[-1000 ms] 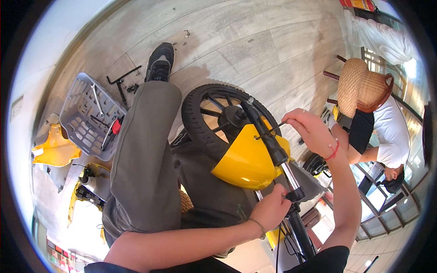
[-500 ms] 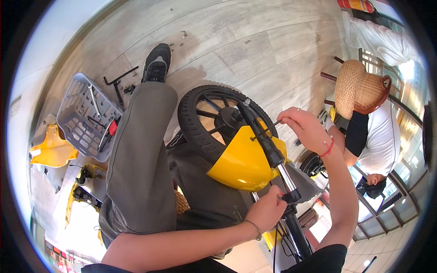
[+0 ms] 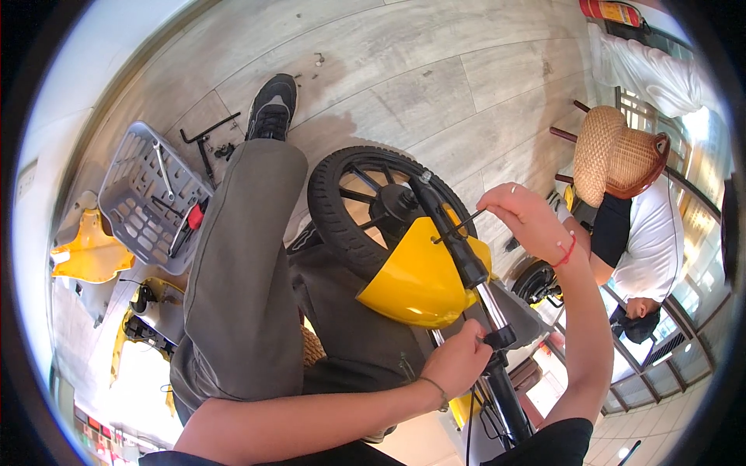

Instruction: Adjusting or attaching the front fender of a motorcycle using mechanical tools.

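My right hand (image 3: 528, 221) pinches the long end of a thin black hex key (image 3: 464, 225). Its other end meets the black fork leg (image 3: 458, 252) beside a yellow front fender (image 3: 416, 276). Below, my left hand (image 3: 460, 356) is closed beside the black clamp (image 3: 501, 338) on the fork's chrome tube (image 3: 491, 304). What lies between its fingers is hidden; a thin dark tip shows above them. The black spoked wheel (image 3: 325, 194) stands in the fork, its tyre partly behind the fender.
At left, a grey plastic basket (image 3: 124, 194) holds a wrench (image 3: 164, 171) and red-handled tool (image 3: 194, 216). Black L-shaped tools (image 3: 203, 144) lie beside my shoe (image 3: 272, 109). Yellow body parts (image 3: 93, 248) rest nearby. A person (image 3: 653, 233) works at right by a wicker chair (image 3: 618, 155).
The whole view has shifted slightly. My right hand has turned a little at the wrist, still pinching the hex key. My left hand keeps its place by the clamp.
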`<state>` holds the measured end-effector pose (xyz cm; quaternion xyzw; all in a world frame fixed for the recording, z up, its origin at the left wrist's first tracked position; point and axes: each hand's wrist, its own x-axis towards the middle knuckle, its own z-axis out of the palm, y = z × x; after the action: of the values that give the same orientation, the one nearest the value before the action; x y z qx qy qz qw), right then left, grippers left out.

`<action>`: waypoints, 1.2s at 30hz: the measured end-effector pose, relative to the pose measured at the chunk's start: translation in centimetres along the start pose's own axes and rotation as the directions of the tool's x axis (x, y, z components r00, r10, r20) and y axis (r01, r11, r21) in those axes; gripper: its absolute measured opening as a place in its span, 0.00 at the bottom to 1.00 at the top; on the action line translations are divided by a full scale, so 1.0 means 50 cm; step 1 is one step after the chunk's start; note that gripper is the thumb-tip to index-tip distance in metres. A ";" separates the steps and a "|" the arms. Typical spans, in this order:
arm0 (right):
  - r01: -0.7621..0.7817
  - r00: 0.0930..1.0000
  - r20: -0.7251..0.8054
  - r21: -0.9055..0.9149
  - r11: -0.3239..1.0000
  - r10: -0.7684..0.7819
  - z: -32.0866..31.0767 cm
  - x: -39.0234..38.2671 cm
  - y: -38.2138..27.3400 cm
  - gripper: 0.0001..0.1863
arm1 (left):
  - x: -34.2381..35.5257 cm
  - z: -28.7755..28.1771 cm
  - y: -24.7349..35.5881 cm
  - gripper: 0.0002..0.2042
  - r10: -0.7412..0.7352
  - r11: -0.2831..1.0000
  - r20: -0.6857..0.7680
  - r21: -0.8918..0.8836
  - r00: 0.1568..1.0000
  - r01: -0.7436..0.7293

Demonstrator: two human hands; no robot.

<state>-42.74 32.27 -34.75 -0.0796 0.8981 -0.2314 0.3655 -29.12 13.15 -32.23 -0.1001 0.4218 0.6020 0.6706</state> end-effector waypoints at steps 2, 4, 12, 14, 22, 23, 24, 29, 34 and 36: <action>0.008 1.000 -0.024 0.013 1.000 -0.008 0.003 0.003 -0.004 0.06 | -0.001 -0.001 0.001 0.12 -0.006 1.000 0.000 0.003 1.000 0.006; -0.005 1.000 -0.020 0.024 1.000 0.005 0.004 0.002 -0.005 0.06 | 0.000 0.001 -0.002 0.12 -0.006 1.000 0.004 0.000 1.000 0.006; -0.048 0.999 -0.004 0.018 0.999 0.048 0.002 -0.007 0.003 0.06 | 0.003 0.004 -0.001 0.12 0.000 1.000 0.022 -0.008 1.000 0.000; -0.016 1.000 -0.020 0.002 1.000 0.016 0.005 -0.003 0.000 0.06 | 0.000 0.002 -0.002 0.12 -0.001 1.000 0.015 0.003 1.000 0.001; 0.000 1.000 0.011 0.023 1.000 0.000 -0.001 0.007 -0.013 0.06 | 0.000 -0.001 -0.002 0.12 -0.016 1.000 0.013 0.005 1.000 0.016; -0.001 0.999 0.033 0.023 1.000 0.000 -0.003 0.008 -0.014 0.06 | 0.001 -0.001 -0.002 0.12 -0.015 1.000 0.013 0.011 1.000 0.015; 0.000 0.999 0.032 0.025 1.000 -0.001 -0.002 0.009 -0.014 0.06 | 0.001 -0.002 -0.002 0.12 -0.017 1.000 0.012 0.012 1.000 0.017; 0.058 0.998 0.010 0.061 0.996 -0.058 -0.002 0.017 -0.007 0.05 | 0.000 -0.001 0.001 0.12 -0.011 1.000 0.005 0.012 1.000 0.011; 0.027 0.997 0.072 0.090 0.996 -0.033 0.001 0.030 -0.003 0.05 | -0.004 -0.004 0.010 0.12 -0.038 0.999 0.031 -0.001 0.999 0.038; 0.021 0.997 0.068 0.107 0.994 -0.029 0.009 0.036 0.004 0.05 | -0.003 -0.005 0.009 0.12 -0.063 0.998 0.039 -0.002 0.997 0.063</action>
<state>-43.71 31.71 -36.23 -0.0792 0.8702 -0.2806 0.3973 -29.61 12.97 -32.12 -0.1028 0.4044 0.5831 0.6970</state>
